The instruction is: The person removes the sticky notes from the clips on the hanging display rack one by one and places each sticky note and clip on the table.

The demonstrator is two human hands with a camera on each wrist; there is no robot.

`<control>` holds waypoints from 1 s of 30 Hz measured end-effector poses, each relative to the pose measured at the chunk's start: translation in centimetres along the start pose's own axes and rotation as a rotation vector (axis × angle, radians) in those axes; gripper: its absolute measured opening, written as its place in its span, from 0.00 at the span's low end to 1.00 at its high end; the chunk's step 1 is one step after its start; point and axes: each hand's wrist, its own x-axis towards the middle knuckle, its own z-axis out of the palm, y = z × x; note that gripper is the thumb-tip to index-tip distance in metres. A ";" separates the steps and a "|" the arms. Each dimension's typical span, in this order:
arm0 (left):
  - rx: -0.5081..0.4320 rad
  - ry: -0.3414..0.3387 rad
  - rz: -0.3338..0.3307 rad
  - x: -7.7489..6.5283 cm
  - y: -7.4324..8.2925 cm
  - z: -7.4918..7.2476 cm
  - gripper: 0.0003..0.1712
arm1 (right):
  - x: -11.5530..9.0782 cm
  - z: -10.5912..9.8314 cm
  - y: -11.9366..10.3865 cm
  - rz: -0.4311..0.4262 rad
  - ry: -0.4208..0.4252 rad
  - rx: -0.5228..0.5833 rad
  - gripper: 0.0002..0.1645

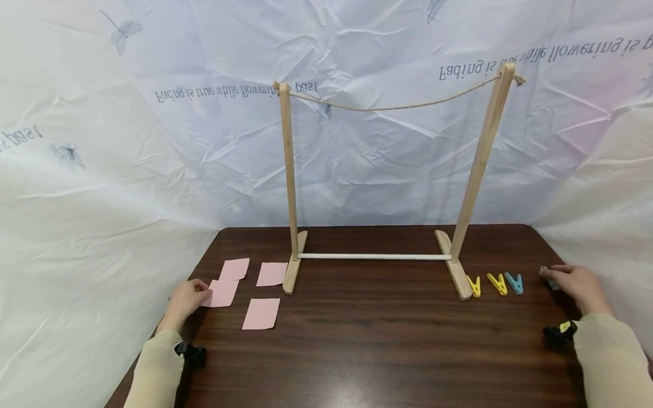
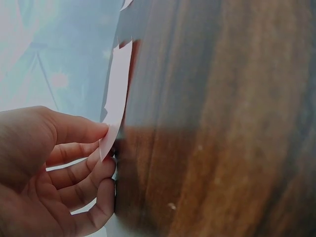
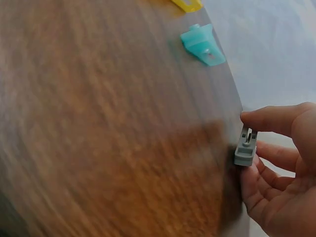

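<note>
At the table's left edge my left hand (image 1: 185, 301) pinches the near edge of a square pink paper sheet (image 1: 223, 294), thumb above and fingers below. In the left wrist view that sheet (image 2: 117, 89) bends up slightly toward the thumb. Another pink sheet (image 1: 235, 269) overlaps its far corner in the head view. Over at the right edge, my right hand (image 1: 581, 288) holds a grey clothespin (image 3: 245, 149) between thumb and fingers. A blue clothespin (image 1: 514, 283) and a yellow clothespin (image 1: 497, 284) lie to the left of this hand.
Two more pink sheets, one farther back (image 1: 272, 274) and one nearer (image 1: 261, 314), lie left of a wooden stand (image 1: 292, 170). A sagging rope (image 1: 377, 109) joins its posts; a white rod (image 1: 372, 256) joins the feet. A second yellow clothespin (image 1: 475, 287) lies beside the right foot.
</note>
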 end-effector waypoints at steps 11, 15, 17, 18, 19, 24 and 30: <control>-0.035 -0.017 -0.019 -0.4 -0.2 0.4 0.13 | 0.5 0.8 0.8 -0.027 0.081 -0.041 0.47; -0.040 -0.022 -0.026 -0.1 -0.2 0.4 0.14 | 0.6 0.7 0.5 -0.038 0.093 -0.070 0.47; -0.043 -0.026 -0.028 0.0 -0.2 0.4 0.14 | 0.6 0.7 0.4 -0.036 0.096 -0.073 0.47; -0.045 -0.028 -0.029 0.1 -0.2 0.4 0.14 | 0.6 0.7 0.4 -0.038 0.101 -0.077 0.46; -0.046 -0.031 -0.030 0.1 -0.1 0.4 0.14 | 0.6 0.7 0.3 -0.038 0.104 -0.080 0.46; -0.057 -0.030 -0.030 0.1 -0.2 0.3 0.14 | 0.7 0.9 0.2 -0.047 0.110 -0.104 0.46; -0.070 -0.008 -0.024 0.1 -0.5 0.3 0.12 | 0.6 1.1 0.4 -0.047 0.098 -0.080 0.47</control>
